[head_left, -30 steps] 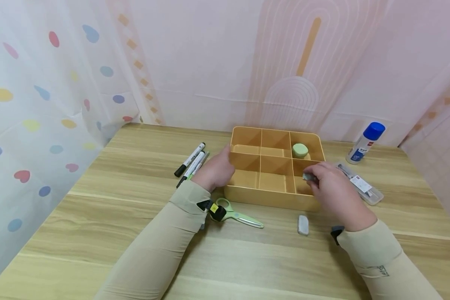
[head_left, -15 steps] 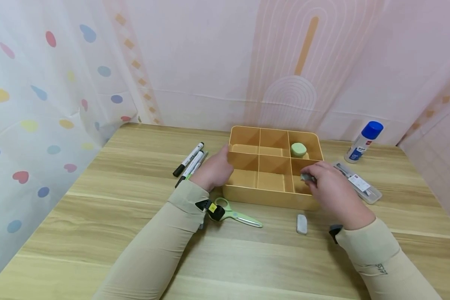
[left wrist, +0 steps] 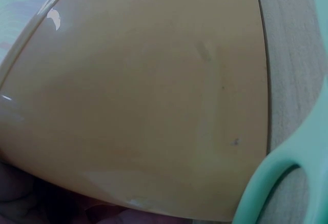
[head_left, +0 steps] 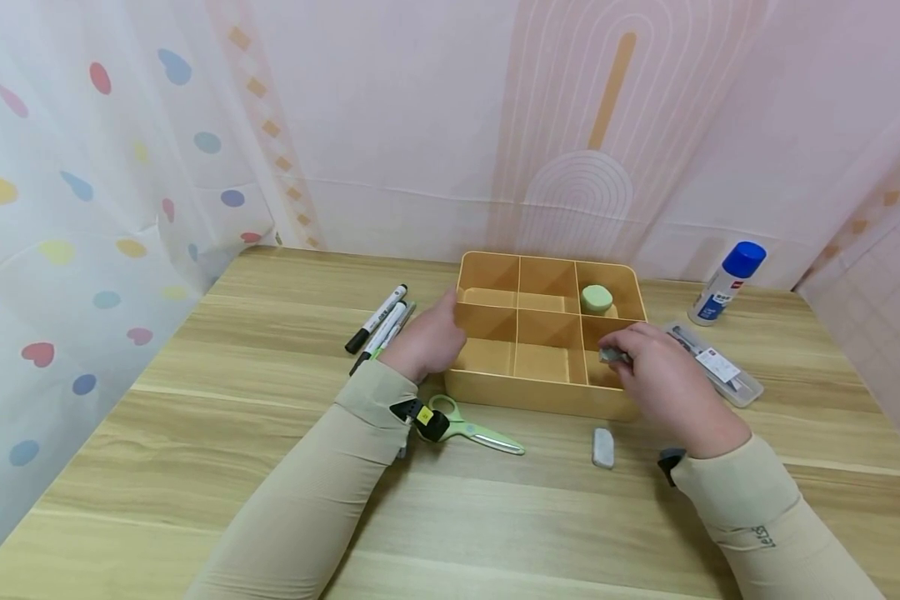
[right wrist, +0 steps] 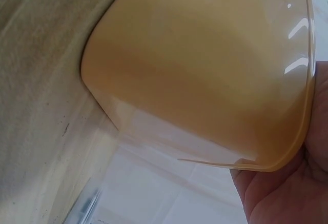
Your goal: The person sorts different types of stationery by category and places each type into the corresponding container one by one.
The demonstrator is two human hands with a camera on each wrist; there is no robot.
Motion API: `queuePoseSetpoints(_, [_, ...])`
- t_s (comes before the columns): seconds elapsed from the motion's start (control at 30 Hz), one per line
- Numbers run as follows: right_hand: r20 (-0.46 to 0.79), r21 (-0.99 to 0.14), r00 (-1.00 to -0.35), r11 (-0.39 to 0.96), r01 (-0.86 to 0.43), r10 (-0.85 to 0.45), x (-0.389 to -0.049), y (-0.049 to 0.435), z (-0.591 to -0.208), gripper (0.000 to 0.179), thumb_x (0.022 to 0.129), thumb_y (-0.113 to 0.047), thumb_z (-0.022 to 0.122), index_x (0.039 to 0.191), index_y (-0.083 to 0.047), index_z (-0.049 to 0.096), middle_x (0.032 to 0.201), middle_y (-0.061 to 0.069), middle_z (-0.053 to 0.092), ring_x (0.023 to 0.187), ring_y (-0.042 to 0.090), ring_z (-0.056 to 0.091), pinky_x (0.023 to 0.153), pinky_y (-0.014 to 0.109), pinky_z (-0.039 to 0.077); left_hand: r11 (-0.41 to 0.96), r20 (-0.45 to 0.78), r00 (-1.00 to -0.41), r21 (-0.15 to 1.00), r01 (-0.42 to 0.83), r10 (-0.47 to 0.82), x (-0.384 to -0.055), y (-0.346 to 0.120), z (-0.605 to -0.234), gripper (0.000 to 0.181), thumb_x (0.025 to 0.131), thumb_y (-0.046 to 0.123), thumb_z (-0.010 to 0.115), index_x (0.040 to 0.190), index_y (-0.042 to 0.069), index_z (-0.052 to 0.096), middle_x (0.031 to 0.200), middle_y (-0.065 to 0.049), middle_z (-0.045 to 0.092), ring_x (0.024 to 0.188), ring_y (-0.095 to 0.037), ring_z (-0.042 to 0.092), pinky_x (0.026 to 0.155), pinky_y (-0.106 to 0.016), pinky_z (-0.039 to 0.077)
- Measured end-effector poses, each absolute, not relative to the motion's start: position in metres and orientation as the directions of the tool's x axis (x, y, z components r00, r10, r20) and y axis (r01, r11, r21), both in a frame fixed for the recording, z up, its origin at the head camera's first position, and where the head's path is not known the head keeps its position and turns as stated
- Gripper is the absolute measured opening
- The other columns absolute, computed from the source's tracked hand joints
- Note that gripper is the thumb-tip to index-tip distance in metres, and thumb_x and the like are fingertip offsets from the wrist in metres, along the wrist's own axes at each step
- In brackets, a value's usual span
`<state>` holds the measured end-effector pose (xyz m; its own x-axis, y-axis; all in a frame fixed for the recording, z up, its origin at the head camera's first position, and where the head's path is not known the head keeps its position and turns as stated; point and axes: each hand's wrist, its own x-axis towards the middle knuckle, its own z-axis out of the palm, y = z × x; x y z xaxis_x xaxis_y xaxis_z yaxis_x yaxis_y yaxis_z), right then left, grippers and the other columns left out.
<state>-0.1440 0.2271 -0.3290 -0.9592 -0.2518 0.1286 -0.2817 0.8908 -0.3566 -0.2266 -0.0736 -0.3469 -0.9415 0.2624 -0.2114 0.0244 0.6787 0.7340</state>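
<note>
A yellow-orange divided storage box [head_left: 540, 396] stands on the table. My left hand [head_left: 429, 337] grips the box at its left side; the left wrist view shows the box's outer wall [left wrist: 154, 96] up close. Over the front right compartment my right hand [head_left: 671, 383] pinches a small grey block [head_left: 612, 355], partly hidden by the fingers. In the right wrist view, that hand [right wrist: 287, 193] is beyond the box's rim. A round pale green object [head_left: 597, 298] lies in the back right compartment. In front of the box is a whitish-grey, eraser-like block [head_left: 603, 448].
Green-handled scissors [head_left: 487, 436] lie before the box, beside my left wrist. Several markers [head_left: 378, 321] lie left of it. To the right are a clear case [head_left: 720, 367] with a tool inside and a white bottle with a blue cap [head_left: 727, 283]. A patterned curtain [head_left: 390, 125] hangs behind.
The view has shifted slightly. Both hands stay at the box, the right one still pinching the grey block over the front right compartment.
</note>
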Motion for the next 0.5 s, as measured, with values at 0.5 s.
queuePoseSetpoints(0.5, [0.115,-0.344,-0.953,0.889,-0.303,-0.280,-0.1460,0.2273,-0.3287,0.021,0.098,-0.001,0.066,0.118,-0.002,0.074,0.115,0.014,0.073,0.112,0.035,0.064,0.101,0.056,0.052,0.664,-0.205,-0.943,0.747,0.023,0.264,-0.2265,-0.0733,-0.3469,0.079,0.095,-0.001,0.041,0.168,0.015,0.016,0.159,-0.021,0.047,0.138,-0.037,0.050,0.121,-0.055,0.037])
